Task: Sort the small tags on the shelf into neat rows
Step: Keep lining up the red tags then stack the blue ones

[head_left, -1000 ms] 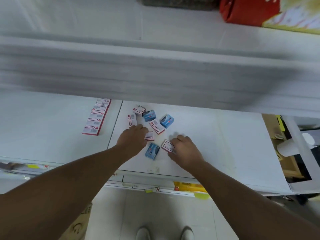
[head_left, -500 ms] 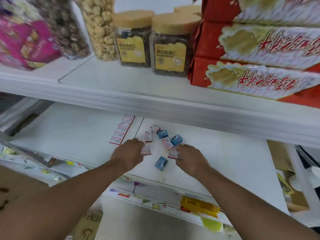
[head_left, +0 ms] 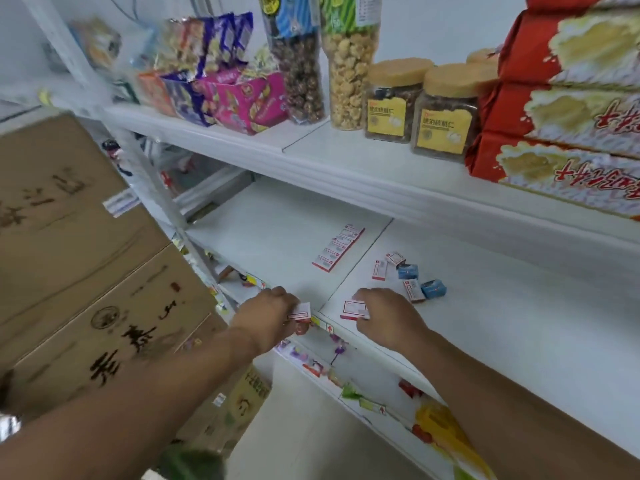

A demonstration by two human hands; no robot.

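Observation:
Small tags lie on the white lower shelf [head_left: 519, 306]. A neat row of red-and-white tags [head_left: 338, 247] sits on the left panel. A loose cluster lies further right: two red-and-white tags [head_left: 380, 270], two blue tags [head_left: 408, 271] and one more red-and-white tag [head_left: 414, 290]. My left hand [head_left: 268, 317] pinches a red-and-white tag [head_left: 300, 312] at the shelf's front edge. My right hand [head_left: 384, 315] holds another red-and-white tag [head_left: 354, 309] by its right side, just above the shelf.
The upper shelf [head_left: 346, 168] carries snack jars [head_left: 443, 109], popcorn tubes [head_left: 348, 64], pink boxes [head_left: 242, 98] and red packs [head_left: 571, 109]. Stacked cardboard cartons [head_left: 79, 254] stand close at the left. Coloured price labels [head_left: 346, 386] run along the shelf's front rail.
The view has swung up and left. Both hands have drawn back from the cluster toward the front edge, each with a tag; the blue tag near my hands is out of sight.

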